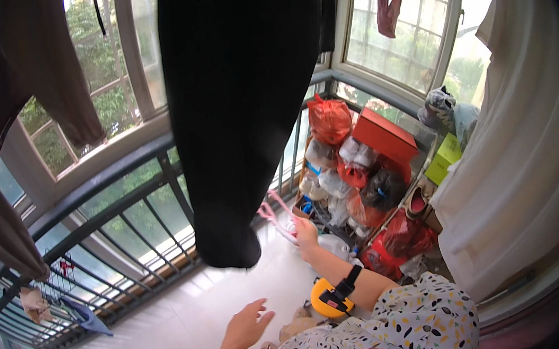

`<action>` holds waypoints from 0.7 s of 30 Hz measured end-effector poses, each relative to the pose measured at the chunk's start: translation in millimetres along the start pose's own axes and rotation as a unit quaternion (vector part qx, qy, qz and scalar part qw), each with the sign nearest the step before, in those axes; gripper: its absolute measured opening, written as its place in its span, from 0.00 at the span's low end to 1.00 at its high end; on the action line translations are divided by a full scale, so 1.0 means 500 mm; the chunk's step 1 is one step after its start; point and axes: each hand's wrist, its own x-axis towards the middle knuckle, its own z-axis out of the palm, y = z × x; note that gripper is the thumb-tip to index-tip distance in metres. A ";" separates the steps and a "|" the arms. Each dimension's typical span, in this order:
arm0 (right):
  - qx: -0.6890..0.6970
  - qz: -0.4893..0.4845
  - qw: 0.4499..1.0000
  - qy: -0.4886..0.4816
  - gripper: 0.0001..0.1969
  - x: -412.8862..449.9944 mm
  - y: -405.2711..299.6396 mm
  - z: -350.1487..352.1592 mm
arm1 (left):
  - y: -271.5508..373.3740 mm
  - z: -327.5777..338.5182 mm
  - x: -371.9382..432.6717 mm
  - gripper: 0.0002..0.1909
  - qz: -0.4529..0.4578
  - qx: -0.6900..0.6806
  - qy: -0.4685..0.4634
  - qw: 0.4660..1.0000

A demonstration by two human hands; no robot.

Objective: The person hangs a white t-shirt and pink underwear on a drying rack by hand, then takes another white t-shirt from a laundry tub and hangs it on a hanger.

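Observation:
My right hand [306,235] is closed around a pink clothes hanger [273,213], held out over the floor beside the railing; part of it lies within my fist. Lower down, my left hand [248,325] holds nothing, its fingers apart above the pale tiles. Between me and the windows hangs a long black garment [244,100], whose rounded lower end comes down close to the hanger. It hides much of the window frame and railing behind it.
Bagged items, with a red plastic bag [330,118] and a red box [383,135], are piled in the corner. A dark metal railing [107,222] runs along the windows. Brown garments [56,81] hang left; a white curtain [513,156] hangs right. A yellow round object [325,294] is below my right forearm.

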 end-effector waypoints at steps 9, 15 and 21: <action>-0.139 0.180 0.886 -0.404 0.13 -0.148 0.044 0.093 | -0.113 -0.003 -0.205 0.21 -0.036 -0.004 0.278 0.960; -0.142 0.376 0.660 -0.635 0.19 -0.179 -0.070 0.128 | -0.012 0.058 -0.190 0.34 -0.136 0.074 0.540 0.828; -0.156 0.454 0.519 -0.707 0.21 -0.321 0.020 0.121 | -0.109 0.120 -0.285 0.20 -0.098 0.181 0.520 0.829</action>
